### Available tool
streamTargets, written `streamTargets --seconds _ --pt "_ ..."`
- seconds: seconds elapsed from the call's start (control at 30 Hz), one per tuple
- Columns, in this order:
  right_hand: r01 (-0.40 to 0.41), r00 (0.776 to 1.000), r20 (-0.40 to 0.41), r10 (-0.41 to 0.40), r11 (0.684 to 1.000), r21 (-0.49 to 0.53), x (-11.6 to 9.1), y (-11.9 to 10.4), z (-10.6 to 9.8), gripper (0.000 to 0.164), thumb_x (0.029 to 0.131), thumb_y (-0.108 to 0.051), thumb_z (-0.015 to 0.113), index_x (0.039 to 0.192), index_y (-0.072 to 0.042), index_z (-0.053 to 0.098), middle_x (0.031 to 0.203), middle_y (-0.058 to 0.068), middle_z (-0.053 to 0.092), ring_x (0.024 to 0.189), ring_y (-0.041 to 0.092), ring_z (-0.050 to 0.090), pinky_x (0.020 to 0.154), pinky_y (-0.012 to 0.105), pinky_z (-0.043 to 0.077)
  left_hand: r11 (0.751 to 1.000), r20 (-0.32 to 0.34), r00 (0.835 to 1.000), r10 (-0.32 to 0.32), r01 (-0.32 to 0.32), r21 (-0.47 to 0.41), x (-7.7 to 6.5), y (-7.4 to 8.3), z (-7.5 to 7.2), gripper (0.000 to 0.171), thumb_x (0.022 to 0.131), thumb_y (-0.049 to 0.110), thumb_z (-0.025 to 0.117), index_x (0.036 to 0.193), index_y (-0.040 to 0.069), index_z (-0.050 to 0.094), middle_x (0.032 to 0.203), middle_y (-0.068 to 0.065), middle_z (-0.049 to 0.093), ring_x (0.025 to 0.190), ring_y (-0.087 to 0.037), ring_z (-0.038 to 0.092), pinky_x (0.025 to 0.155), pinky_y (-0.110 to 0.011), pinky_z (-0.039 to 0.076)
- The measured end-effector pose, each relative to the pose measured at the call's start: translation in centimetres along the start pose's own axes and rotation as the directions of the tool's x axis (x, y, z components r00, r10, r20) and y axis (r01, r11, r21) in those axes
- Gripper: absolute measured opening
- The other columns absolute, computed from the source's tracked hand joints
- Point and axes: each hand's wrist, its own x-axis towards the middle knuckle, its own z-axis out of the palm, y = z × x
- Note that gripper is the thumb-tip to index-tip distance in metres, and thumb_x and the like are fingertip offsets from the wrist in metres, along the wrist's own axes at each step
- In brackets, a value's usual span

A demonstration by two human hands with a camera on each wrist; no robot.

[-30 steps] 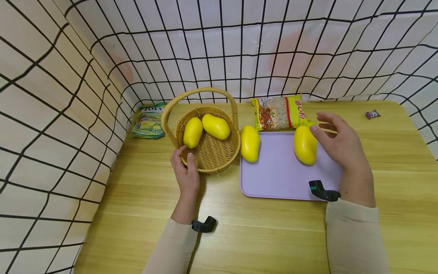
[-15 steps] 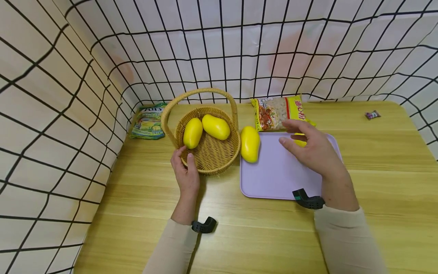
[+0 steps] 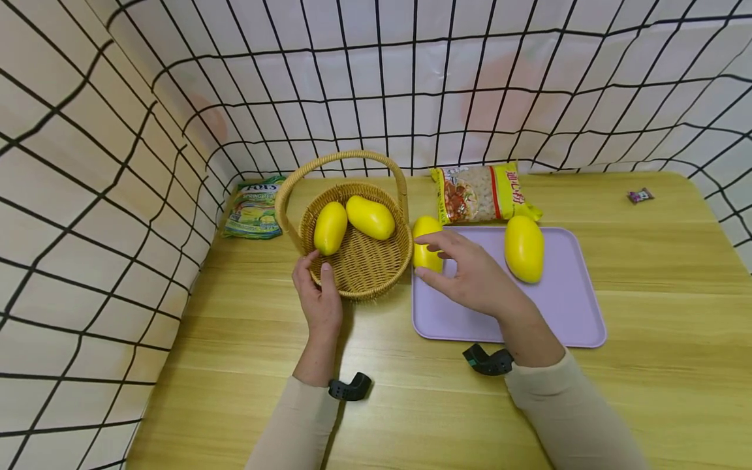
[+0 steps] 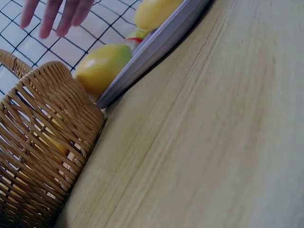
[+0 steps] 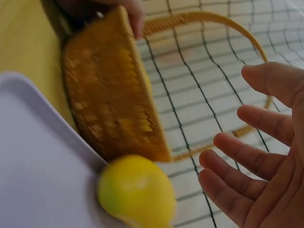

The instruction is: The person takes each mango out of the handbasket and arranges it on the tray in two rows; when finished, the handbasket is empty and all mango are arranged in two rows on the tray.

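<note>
A round wicker basket (image 3: 364, 274) with a tall handle stands left of centre, two yellow mangoes, one on the left (image 3: 331, 228) and one behind (image 3: 371, 217), lying in it. My left hand (image 3: 319, 301) holds the basket's near-left rim, thumb over the edge. To the right of the basket, a third mango (image 3: 427, 253) lies at the left end of a lilac tray (image 3: 458, 320). My right hand (image 3: 478, 277) hovers over the tray close to that mango, fingers spread and partly covering it; the right wrist view shows the palm with nothing in it. A fourth yellow mango (image 3: 524, 249) rests farther right on the tray.
Behind the tray lies a yellow-and-clear food bag (image 3: 476, 192). A green snack packet (image 3: 255, 207) lies left of the basket, and a small purple wrapped candy (image 3: 640, 195) sits at the far right. Grid-patterned cloth (image 3: 393, 85) walls the table's back and sides.
My right hand has swept left across the tray, from beside the right mango to the left one, uncovering the right mango again. My left hand and the basket stay put.
</note>
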Motion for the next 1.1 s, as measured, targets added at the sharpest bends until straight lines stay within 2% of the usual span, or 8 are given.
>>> streamTargets --seconds 0.13,0.27,0.5,0.67,0.83,1.1 --pt "-0.012 0.999 0.043 0.012 1.0 -0.021 0.8 -0.6 1.6 0.056 0.095 -0.033 0.073 0.146 -0.017 0.054 0.148 0.007 0.055 0.135 0.03 0.053 0.11 0.054 0.046 1.0 0.007 1.0 0.005 -0.005 0.017 0.0 0.1 -0.2 0.032 0.104 0.015 0.052 0.134 0.006 0.055 0.145 -0.015 0.042 0.142 -0.026 0.036 0.122 -0.047 0.024" --pt "-0.005 0.999 0.036 0.006 0.999 -0.035 1.7 -1.4 3.0 0.057 0.095 -0.035 0.073 0.147 -0.02 0.054 0.151 0.007 0.052 0.141 0.028 0.049 0.114 0.055 0.042 1.0 0.015 1.0 0.01 -0.01 0.022 0.0 0.1 -0.3 0.032 0.104 0.018 0.052 0.134 0.007 0.055 0.146 -0.015 0.042 0.143 -0.026 0.036 0.123 -0.047 0.023" --pt "0.025 0.999 -0.039 -0.026 0.999 -0.026 4.6 -1.8 6.0 0.053 0.094 -0.031 0.073 0.143 -0.018 0.056 0.147 0.004 0.054 0.138 0.024 0.05 0.116 0.047 0.042 1.0 -0.002 1.0 -0.007 0.007 -0.019 -0.8 4.3 -0.4 0.033 0.103 0.005 0.05 0.132 -0.01 0.051 0.144 -0.029 0.039 0.143 -0.04 0.033 0.123 -0.053 0.02" --pt "-0.001 0.999 -0.05 -0.005 0.993 -0.116 7.2 -2.0 7.3 0.054 0.095 -0.032 0.072 0.144 -0.018 0.055 0.15 0.006 0.051 0.141 0.027 0.047 0.117 0.049 0.04 1.0 -0.006 1.0 -0.007 0.007 -0.015 -0.7 4.2 -0.3 0.033 0.102 0.005 0.05 0.132 -0.01 0.051 0.145 -0.03 0.039 0.143 -0.041 0.033 0.123 -0.054 0.02" --pt "-0.03 0.998 -0.059 0.017 0.972 -0.231 9.5 -1.7 7.9 0.057 0.095 -0.035 0.071 0.147 -0.019 0.053 0.157 0.01 0.045 0.146 0.03 0.042 0.118 0.051 0.039 1.0 -0.009 1.0 -0.021 0.021 -0.01 -0.8 4.2 -0.3 0.034 0.102 0.005 0.051 0.133 -0.009 0.052 0.145 -0.029 0.039 0.143 -0.04 0.034 0.123 -0.053 0.021" --pt "-0.041 0.999 -0.015 0.039 0.96 -0.277 11.9 -1.7 8.1 0.063 0.095 -0.037 0.07 0.152 -0.021 0.047 0.162 0.009 0.038 0.15 0.029 0.037 0.119 0.049 0.038 1.0 -0.004 1.0 -0.029 0.029 -0.002 -0.8 4.2 -0.2 0.034 0.102 0.006 0.051 0.134 -0.008 0.052 0.145 -0.028 0.04 0.142 -0.039 0.035 0.123 -0.052 0.022"
